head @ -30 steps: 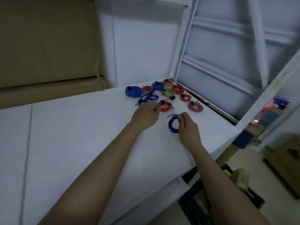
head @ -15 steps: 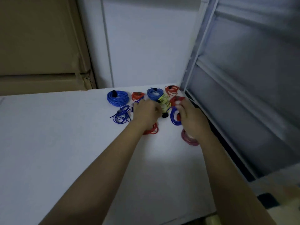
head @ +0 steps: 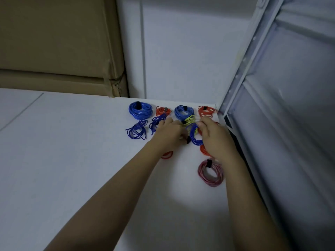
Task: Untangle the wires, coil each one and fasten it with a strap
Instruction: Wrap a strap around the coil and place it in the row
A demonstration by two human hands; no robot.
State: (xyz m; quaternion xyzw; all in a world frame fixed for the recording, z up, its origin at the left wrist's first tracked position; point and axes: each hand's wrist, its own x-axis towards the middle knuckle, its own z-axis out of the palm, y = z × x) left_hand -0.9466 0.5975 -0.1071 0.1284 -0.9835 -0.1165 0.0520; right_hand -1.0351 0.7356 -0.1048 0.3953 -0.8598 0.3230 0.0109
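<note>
On the white table (head: 72,160) we count four blue coils, four red, one yellow, one pink (head: 210,173), right hand (head: 215,138) pinching a fifth blue coil (head: 194,136) mid-cluster, left hand (head: 168,134) grip we cannot tell.

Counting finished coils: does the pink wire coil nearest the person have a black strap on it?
Yes, the pink wire coil lies on the white table with a black strap wrapped around its far side.
</note>
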